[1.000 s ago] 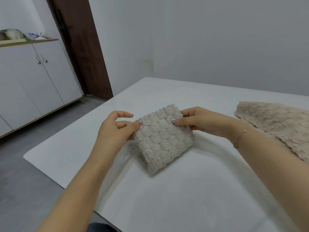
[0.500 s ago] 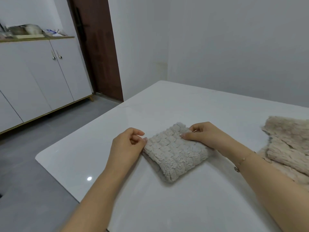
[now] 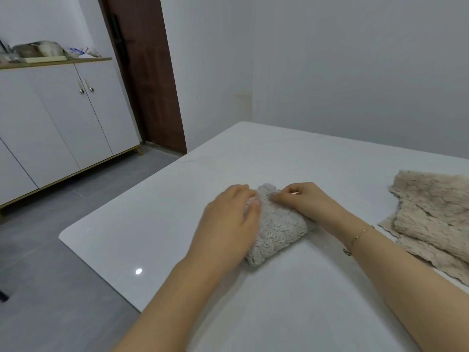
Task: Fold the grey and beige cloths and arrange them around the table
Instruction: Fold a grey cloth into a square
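Left hand (image 3: 229,224) flat on folded beige cloth (image 3: 276,231), right hand (image 3: 302,200) pinching its far edge.

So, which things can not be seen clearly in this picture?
- Folded cloth: left side under the left hand, far corner under the right hand; head view.
- Beige cloths: cut off by the right edge, count unclear.
- Items on the cabinet: too small and blurred to name.
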A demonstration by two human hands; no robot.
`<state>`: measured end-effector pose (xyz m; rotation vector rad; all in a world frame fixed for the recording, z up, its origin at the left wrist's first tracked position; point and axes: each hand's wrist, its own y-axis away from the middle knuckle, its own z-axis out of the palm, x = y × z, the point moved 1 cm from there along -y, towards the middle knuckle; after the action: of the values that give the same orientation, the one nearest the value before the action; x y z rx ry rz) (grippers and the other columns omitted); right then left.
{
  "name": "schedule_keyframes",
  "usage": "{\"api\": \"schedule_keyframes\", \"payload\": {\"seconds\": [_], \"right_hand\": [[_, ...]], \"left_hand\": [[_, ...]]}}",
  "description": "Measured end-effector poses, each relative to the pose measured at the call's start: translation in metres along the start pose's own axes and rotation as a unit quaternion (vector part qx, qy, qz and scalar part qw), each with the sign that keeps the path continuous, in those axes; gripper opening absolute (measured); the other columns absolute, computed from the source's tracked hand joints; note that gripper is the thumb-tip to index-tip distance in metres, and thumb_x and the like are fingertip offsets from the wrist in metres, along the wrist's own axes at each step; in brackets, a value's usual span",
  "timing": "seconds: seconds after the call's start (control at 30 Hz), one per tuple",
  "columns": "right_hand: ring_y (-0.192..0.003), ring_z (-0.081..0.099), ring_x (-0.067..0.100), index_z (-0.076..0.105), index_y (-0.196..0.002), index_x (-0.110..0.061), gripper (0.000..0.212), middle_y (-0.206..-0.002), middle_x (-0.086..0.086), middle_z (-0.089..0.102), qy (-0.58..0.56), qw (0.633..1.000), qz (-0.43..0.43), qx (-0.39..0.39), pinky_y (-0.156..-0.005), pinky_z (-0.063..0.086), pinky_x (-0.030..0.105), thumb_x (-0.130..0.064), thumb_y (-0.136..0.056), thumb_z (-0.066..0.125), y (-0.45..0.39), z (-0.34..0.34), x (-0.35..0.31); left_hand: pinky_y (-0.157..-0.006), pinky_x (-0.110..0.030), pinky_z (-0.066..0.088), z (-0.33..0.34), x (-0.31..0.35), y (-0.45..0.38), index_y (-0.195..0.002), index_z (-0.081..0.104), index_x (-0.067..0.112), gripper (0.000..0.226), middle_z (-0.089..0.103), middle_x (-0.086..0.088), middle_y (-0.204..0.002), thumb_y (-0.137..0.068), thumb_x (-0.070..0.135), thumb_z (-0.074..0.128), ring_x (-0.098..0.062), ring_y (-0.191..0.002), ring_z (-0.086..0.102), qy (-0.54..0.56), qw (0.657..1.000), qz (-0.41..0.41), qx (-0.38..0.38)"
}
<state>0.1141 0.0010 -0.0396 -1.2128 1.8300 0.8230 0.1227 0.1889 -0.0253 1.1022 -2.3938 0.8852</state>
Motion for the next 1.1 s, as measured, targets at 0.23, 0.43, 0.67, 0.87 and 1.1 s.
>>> {"api": "schedule_keyframes", "payload": {"seconds": [0.23, 0.43, 0.67, 0.87, 1.1], "right_hand": [[-0.093, 0.065, 0.017, 0.064, -0.113, -0.023, 0.030, -0.109, 0.009, 0.071, -0.094, 0.988, 0.000, -0.120, -0.090, 0.048, 0.032, -0.032, -0.085, 0.067, 0.015, -0.029, 0.009], [-0.063, 0.049, 0.010, 0.064, -0.114, -0.025, 0.033, -0.062, -0.005, 0.054, 0.000, 0.987, -0.032, -0.155, -0.068, 0.040, 0.020, -0.028, -0.082, 0.072, 0.021, -0.048, 0.018], [-0.061, 0.053, 0.007, 0.057, -0.119, -0.023, 0.041, -0.067, -0.009, 0.062, 0.137, 0.982, -0.065, -0.110, -0.064, 0.039, 0.017, -0.029, -0.082, 0.072, 0.017, -0.042, 0.016], [-0.087, 0.060, 0.010, 0.058, -0.122, -0.023, 0.033, -0.099, -0.005, 0.066, 0.170, 0.979, -0.091, -0.072, -0.075, 0.043, 0.018, -0.032, -0.090, 0.061, 0.020, -0.052, 0.003], [-0.094, 0.065, 0.020, 0.062, -0.116, -0.016, 0.026, -0.105, 0.003, 0.070, 0.153, 0.982, -0.039, -0.099, -0.078, 0.048, 0.027, -0.027, -0.094, 0.055, 0.020, -0.063, 0.002]], "left_hand": [[-0.119, -0.036, -0.007, 0.040, -0.005, 0.008, -0.150, 0.001, 0.037, 0.054, -0.006, 0.007, -0.160, -0.099, 0.050, 0.008, -0.006, -0.145, -0.011, -0.141, 0.968, -0.022, -0.204], [-0.117, -0.036, -0.015, 0.047, -0.005, 0.011, -0.149, -0.006, 0.039, 0.054, -0.017, 0.007, -0.158, -0.098, 0.052, 0.006, -0.006, -0.143, -0.020, -0.180, 0.958, -0.026, -0.222], [-0.116, -0.039, -0.016, 0.042, -0.006, 0.000, -0.147, -0.012, 0.039, 0.056, -0.022, 0.003, -0.157, -0.097, 0.055, 0.006, -0.010, -0.143, -0.023, -0.181, 0.932, -0.041, -0.311], [-0.114, -0.047, -0.014, 0.035, 0.017, -0.029, -0.152, 0.005, 0.026, 0.061, -0.006, -0.005, -0.160, -0.098, 0.050, 0.021, -0.019, -0.146, -0.013, -0.174, 0.961, -0.042, -0.213], [-0.117, -0.045, -0.013, 0.081, 0.023, -0.014, -0.150, -0.009, 0.012, 0.065, -0.016, -0.004, -0.159, -0.098, 0.050, 0.004, -0.015, -0.145, -0.019, -0.228, 0.944, -0.039, -0.236]]}}
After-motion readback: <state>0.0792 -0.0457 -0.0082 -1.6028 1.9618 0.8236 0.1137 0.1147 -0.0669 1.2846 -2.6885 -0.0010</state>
